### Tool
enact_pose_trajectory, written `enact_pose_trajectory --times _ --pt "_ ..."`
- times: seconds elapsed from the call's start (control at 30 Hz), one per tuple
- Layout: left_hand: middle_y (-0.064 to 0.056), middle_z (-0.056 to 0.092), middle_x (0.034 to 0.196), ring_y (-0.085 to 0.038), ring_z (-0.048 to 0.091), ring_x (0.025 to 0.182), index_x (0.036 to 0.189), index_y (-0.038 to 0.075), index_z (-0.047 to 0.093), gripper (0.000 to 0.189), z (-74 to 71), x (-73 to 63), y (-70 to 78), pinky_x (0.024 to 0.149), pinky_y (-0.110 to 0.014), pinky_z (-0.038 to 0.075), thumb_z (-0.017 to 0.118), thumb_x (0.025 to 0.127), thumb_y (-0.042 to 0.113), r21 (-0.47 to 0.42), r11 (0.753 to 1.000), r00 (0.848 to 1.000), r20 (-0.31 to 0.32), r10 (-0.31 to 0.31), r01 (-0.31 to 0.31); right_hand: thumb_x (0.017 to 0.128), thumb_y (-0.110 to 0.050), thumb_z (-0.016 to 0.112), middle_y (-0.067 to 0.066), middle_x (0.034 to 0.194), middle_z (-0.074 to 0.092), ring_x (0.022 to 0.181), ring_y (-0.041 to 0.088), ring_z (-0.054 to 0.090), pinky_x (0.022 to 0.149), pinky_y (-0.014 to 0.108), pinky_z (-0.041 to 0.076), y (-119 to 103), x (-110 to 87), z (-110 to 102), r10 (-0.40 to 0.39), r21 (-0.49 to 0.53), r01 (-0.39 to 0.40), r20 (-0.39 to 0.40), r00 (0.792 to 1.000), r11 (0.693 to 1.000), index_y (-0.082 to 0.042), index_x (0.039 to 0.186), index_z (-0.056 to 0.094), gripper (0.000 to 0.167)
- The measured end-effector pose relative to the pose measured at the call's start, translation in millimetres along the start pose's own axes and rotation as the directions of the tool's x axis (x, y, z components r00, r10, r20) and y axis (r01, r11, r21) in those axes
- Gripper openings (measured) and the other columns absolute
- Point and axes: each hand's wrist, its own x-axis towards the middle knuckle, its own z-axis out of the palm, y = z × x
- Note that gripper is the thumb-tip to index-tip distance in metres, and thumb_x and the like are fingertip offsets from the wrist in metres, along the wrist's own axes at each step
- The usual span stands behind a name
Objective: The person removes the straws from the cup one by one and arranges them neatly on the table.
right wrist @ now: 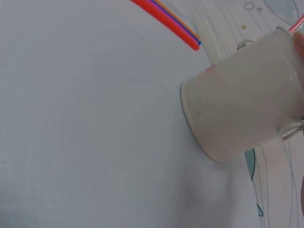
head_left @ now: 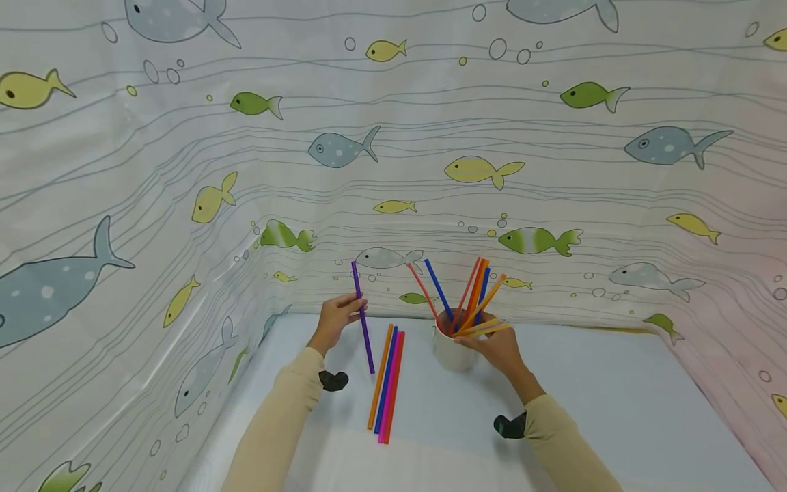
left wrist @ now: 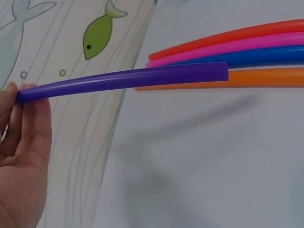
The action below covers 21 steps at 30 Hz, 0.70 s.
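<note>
My left hand (head_left: 335, 320) pinches a purple straw (head_left: 365, 335) near its middle, upright with its top leaning left. In the left wrist view the same straw (left wrist: 142, 78) stretches away from the fingertips over the others. Just right of it, an orange straw (head_left: 380, 379), a blue straw (head_left: 386, 383), a pink straw (head_left: 390, 389) and a red straw (head_left: 395, 383) lie side by side. My right hand (head_left: 503, 350) grips the rim of a white cup (head_left: 453, 355), thumb in front. Several colored straws (head_left: 473, 294) stand in that cup, some leaning across the hand.
The white table (head_left: 615, 396) meets a wall covering (head_left: 344, 191) printed with fish at its back and left edges. A small handle (right wrist: 290, 128) sticks out from the cup's side. Dark pieces (head_left: 334, 380) show at both sleeve cuffs.
</note>
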Motion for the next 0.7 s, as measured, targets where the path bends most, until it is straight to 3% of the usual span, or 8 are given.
enact_pose_trajectory --times 0.23,0.43,0.7 --pt "-0.024 0.063 0.121 -0.030 0.064 0.108 0.131 -0.010 0.054 0.043 -2.7 -5.9 -15.8 0.088 -0.035 0.055 0.063 0.096 0.013 0.026 0.999 0.998 0.051 -0.047 0.046 0.068 -0.044 0.088 0.010 0.121 0.065 0.116 0.031 0.060 0.097 0.045 0.049 1 0.6 1 0.016 -0.004 -0.016 -0.007 1.000 1.000 -0.006 0.129 0.059 0.077" --pt "-0.021 0.067 0.115 -0.025 0.067 0.101 0.127 -0.009 0.058 0.039 -0.6 -11.5 -29.6 0.087 -0.035 0.056 0.065 0.095 0.012 0.035 0.997 0.997 0.039 -0.069 0.068 0.069 -0.043 0.088 0.010 0.122 0.065 0.116 0.030 0.060 0.096 0.045 0.050 2 1.4 1 -0.002 0.008 0.002 -0.005 1.000 1.000 -0.006 0.130 0.059 0.076" --pt "-0.033 0.059 0.119 -0.025 0.067 0.098 0.126 -0.011 0.058 0.037 2.5 -19.7 -47.9 0.084 -0.036 0.057 0.064 0.095 0.009 0.093 0.991 0.992 0.070 -0.107 0.100 0.069 -0.043 0.088 0.010 0.122 0.065 0.116 0.031 0.060 0.095 0.046 0.051 2 1.0 1 -0.001 0.010 0.001 0.000 1.000 1.000 -0.006 0.130 0.059 0.077"
